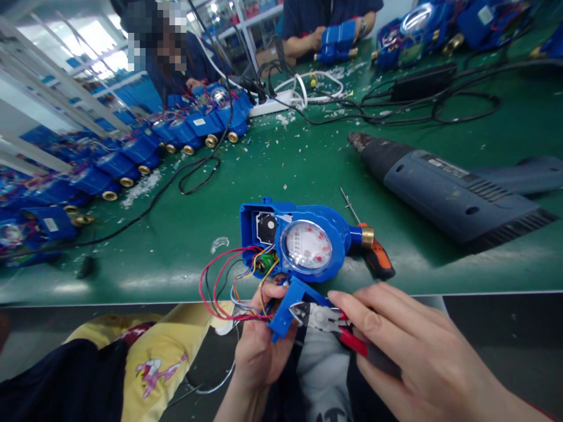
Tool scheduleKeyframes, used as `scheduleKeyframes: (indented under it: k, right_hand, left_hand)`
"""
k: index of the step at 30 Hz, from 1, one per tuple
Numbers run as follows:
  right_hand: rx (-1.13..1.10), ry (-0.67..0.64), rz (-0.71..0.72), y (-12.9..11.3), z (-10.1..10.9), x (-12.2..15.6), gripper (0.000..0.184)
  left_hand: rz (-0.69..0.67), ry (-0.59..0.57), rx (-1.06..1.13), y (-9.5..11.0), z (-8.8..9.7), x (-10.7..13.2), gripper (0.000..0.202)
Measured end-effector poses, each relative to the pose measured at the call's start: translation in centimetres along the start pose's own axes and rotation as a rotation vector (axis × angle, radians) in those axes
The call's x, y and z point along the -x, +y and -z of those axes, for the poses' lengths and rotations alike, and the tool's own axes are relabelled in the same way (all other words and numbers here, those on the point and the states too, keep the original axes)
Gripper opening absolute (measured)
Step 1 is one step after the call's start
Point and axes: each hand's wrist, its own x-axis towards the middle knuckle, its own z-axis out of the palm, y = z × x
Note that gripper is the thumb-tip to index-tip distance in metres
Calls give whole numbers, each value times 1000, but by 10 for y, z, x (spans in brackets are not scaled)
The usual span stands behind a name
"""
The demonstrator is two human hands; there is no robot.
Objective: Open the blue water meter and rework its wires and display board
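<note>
A blue water meter (336, 240) with a round dial and a brass fitting lies at the table's front edge. Red, black, yellow and blue wires run from its open compartment to a blue plastic housing (288, 310). My left hand (264, 346) grips that housing just off the table edge, fingers wrapped round its underside. In my right hand (396, 334) are red-handled cutting pliers (323, 316), their jaws against or just over the housing; I cannot tell whether they touch it. Behind the brass fitting lies an orange and black screwdriver (378, 255).
A heat gun (448, 187) lies at the right on the green table (272, 170). Several blue meters (141, 149) line the left. A power strip (272, 102) and black cables (440, 105) stretch across the back. Two people sit opposite, one holding a meter (338, 41).
</note>
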Motion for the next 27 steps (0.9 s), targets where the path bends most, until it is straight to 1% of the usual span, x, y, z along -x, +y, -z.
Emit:
scheduleKeyframes:
  k: [2, 5, 7, 11, 14, 21, 27]
  right_hand:
    - [16, -15, 8, -3, 0, 0, 40]
    - [54, 33, 23, -7, -1, 1, 40]
    - [73, 33, 33, -8, -1, 1, 41]
    - [115, -11, 76, -8, 0, 0, 35]
    - [128, 10, 127, -7, 0, -3, 34]
    - [38, 59, 107, 1, -7, -1, 29]
    - [19, 60, 75, 2, -5, -2, 33]
  left_hand:
    - [-2, -21, -4, 0, -2, -1, 35]
    - [-13, -51, -19, 0, -5, -2, 34]
    - [-19, -65, -35, 1, -6, -3, 33]
    - [-26, -70, -58, 0, -7, -2, 33]
    - [-44, -65, -56, 0, -7, -1, 34]
    - [-43, -53, -22, 2, -8, -2, 33]
    - [-9, -8, 17, 2, -4, -2, 33]
